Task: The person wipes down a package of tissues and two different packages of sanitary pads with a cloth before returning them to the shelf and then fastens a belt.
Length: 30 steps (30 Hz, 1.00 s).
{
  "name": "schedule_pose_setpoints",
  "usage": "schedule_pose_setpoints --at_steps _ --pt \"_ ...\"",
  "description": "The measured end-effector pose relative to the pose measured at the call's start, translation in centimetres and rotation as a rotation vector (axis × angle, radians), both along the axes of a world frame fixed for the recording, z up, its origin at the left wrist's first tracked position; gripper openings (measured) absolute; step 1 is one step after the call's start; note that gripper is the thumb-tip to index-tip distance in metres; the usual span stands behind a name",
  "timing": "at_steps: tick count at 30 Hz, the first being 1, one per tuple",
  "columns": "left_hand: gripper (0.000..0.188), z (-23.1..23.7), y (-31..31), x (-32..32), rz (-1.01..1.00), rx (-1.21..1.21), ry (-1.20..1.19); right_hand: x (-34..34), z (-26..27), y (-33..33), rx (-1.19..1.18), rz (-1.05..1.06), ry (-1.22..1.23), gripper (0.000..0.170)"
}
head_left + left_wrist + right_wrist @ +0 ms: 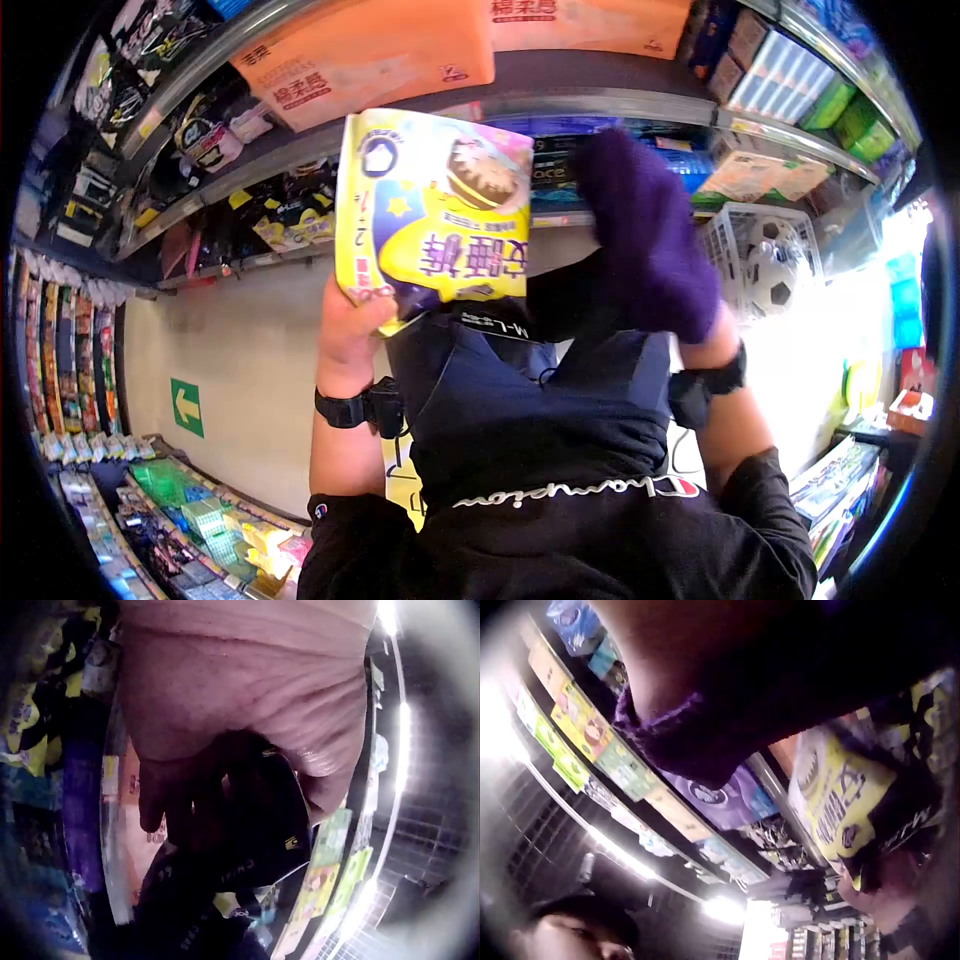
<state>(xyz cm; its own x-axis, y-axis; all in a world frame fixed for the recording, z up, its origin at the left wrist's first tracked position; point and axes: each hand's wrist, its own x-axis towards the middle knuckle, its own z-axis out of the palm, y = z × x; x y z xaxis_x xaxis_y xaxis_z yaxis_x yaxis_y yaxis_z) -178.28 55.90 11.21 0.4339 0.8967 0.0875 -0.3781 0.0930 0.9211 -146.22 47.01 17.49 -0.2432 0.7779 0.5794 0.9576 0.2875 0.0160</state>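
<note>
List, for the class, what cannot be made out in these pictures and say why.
Right hand: fingers covered by purple fabric, head view.
Left hand: most fingers hidden behind the yellow package, head view.
Fine print on that package: too small, head view.
Orange packs: upper parts cut off by the top edge, head view.

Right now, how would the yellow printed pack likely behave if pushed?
The yellow pack is probably light for its size, as the left hand alone holds it near one corner. It seems fairly stiff, extending past the grip without drooping, and likely wouldn't roll, given its flat shape.
</note>
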Motion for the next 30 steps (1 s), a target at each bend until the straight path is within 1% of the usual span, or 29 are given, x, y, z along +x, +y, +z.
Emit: schedule_pose_setpoints --at_steps 1,2,3,4,5,7,8,9,10,11,12,13,15,16,17,18,19,20,21,22,23,25,26,27,28,29,30 --pt "0.076 0.8 -0.6 1.8 -0.026 0.018 -0.007 -1.4 0.8 0.6 0.052 -0.029 -0.189 0.049" --pt "0.081 1.2 -1.2 3.5 -0.039 0.046 -0.052 -3.1 1.7 0.8 -0.015 -0.041 -0.280 0.049" --pt "0.086 1.3 -1.6 4.9 -0.050 0.077 -0.097 -3.2 0.3 1.5 0.131 0.246 -0.068 0.047" --pt "0.095 1.2 -1.9 5.7 -0.049 0.105 -0.077 -4.0 -0.9 2.1 0.033 0.176 -0.087 0.048" --pt "0.096 1.6 -2.2 6.9 -0.033 0.136 -0.117 -4.3 -1.3 1.6 -0.080 0.250 0.145 0.050" --pt "0.094 1.6 -2.0 7.5 -0.118 0.041 -0.077 -5.3 -2.3 1.5 -0.036 0.188 0.157 0.051" --pt "0.090 1.4 -2.0 7.9 -0.121 0.032 -0.033 -6.0 -4.3 2.0 -0.048 0.059 0.155 0.050" --pt "0.085 1.4 -2.1 8.5 -0.122 0.023 0.011 -6.1 -4.3 0.9 -0.006 0.181 0.282 0.052" --pt "0.073 1.7 -2.5 9.3 -0.139 -0.045 -0.047 -6.4 -4.9 0.4 -0.043 0.167 0.227 0.054" --pt "0.073 1.4 -2.5 9.8 -0.138 -0.047 -0.049 -6.7 -5.4 0.2 -0.081 0.156 0.172 0.056" --pt "0.072 1.0 -2.5 10.0 -0.182 -0.067 -0.067 -6.6 -5.6 0.4 -0.084 0.157 0.173 0.056" --pt "0.072 0.5 -2.5 10.1 -0.226 -0.088 -0.083 -6.3 -5.5 1.0 -0.038 0.156 0.178 0.056" --pt "0.073 0.3 -3.1 10.1 -0.275 -0.047 0.036 -5.2 -5.7 2.1 0.029 0.179 0.203 0.056" --pt "0.074 -1.0 -2.9 9.6 -0.296 0.025 0.161 -4.7 -5.5 2.9 0.053 0.169 0.187 0.055" --pt "0.074 -1.1 -2.7 9.6 -0.314 0.102 0.281 -4.2 -5.0 3.8 0.081 0.159 0.166 0.054" --pt "0.075 -1.3 -3.0 9.8 -0.332 0.024 0.219 -3.7 -4.3 4.4 0.084 0.159 0.159 0.054" --pt "0.075 -1.2 -3.2 9.6 -0.335 0.026 0.215 -3.1 -3.5 4.9 0.075 0.159 0.149 0.053" --pt "0.075 -1.0 -3.5 9.3 -0.302 -0.006 0.210 -2.6 -3.0 5.3 0.062 0.157 0.140 0.052" --pt "0.075 -0.8 -3.8 9.1 -0.268 -0.040 0.207 -1.8 -3.7 5.7 0.058 0.152 0.140 0.052" --pt "0.075 -0.4 -4.1 9.1 -0.238 -0.051 0.112 -0.7 -5.1 6.1 0.130 0.189 0.190 0.049" --pt "0.076 -0.2 -4.2 9.0 -0.232 -0.098 0.019 -0.3 -5.5 6.3 0.204 0.226 0.243 0.046" --pt "0.082 0.4 -4.2 9.2 -0.224 -0.146 -0.186 -0.1 -6.2 6.3 0.187 0.185 0.289 0.045" --pt "0.082 0.3 -4.0 9.1 -0.223 -0.145 -0.182 -0.6 -6.1 5.9 0.166 0.053 0.112 0.045" --pt "0.083 0.0 -3.9 9.0 -0.163 -0.174 -0.216 -1.2 -5.9 5.3 0.140 -0.079 -0.063 0.045" --pt "0.085 -0.4 -3.7 8.9 -0.105 -0.205 -0.250 -1.5 -5.5 3.8 -0.011 0.131 0.239 0.045" --pt "0.085 -0.8 -3.4 8.7 -0.107 -0.209 -0.244 -2.3 -6.0 3.4 0.093 0.162 0.196 0.044" --pt "0.085 -1.2 -3.0 8.6 -0.064 -0.224 -0.256 -3.2 -4.9 2.5 0.017 0.114 0.155 0.044"
